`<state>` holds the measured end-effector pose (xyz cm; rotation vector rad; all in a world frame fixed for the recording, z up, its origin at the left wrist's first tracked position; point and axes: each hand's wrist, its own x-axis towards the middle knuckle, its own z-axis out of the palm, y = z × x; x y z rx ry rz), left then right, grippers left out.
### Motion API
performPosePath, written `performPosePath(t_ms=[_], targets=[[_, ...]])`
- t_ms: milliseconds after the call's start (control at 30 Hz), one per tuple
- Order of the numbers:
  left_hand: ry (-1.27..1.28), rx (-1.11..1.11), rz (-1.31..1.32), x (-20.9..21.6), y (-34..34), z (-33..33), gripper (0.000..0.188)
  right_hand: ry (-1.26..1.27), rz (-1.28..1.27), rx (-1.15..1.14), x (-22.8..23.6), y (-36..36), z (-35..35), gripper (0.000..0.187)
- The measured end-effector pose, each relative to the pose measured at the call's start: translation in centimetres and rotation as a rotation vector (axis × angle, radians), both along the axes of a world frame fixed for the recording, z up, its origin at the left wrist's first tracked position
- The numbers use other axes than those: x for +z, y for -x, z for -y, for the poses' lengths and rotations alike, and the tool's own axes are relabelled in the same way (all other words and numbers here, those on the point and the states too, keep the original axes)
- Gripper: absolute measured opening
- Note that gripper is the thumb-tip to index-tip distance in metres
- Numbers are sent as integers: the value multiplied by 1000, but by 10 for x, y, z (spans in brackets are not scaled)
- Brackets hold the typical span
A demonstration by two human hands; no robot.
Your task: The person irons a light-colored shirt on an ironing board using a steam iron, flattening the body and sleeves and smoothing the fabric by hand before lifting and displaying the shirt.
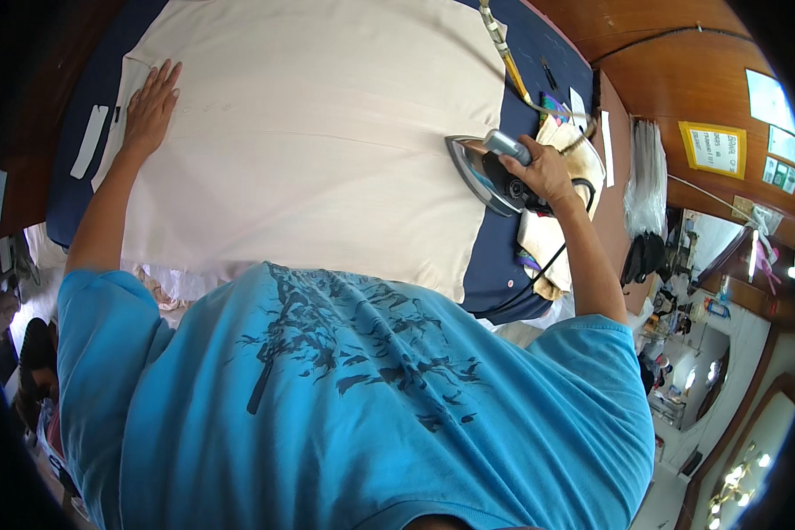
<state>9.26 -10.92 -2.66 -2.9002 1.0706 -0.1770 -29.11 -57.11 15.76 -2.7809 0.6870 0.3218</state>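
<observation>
A large cream cloth (318,132) lies spread flat over a dark blue padded table (499,269). My left hand (151,106) rests palm down, fingers apart, on the cloth's far left part. My right hand (546,170) grips the grey handle of an electric iron (486,172). The iron is tipped up on its side at the cloth's right edge, its shiny soleplate facing left. A black cord runs from the iron down past my right forearm.
A folded, scorched cloth pad (574,172) lies just right of the iron. A striped cord (503,49) crosses the table's far right. White paper strips (90,140) lie at the left edge. Wooden walls, papers and hanging plastic bags (649,177) stand to the right.
</observation>
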Motion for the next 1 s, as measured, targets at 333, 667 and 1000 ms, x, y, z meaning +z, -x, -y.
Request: performPosePath(t_ms=[333, 667, 1000], targets=[[37, -21, -25, -2, -10, -3, 48, -57, 39, 99, -6, -15, 10, 53], [-237, 73, 128, 27, 11, 15, 50, -67, 115, 114, -10, -53, 10, 58], [314, -987, -423, 71, 266, 152, 42, 31, 167, 429, -20, -119, -40, 58]])
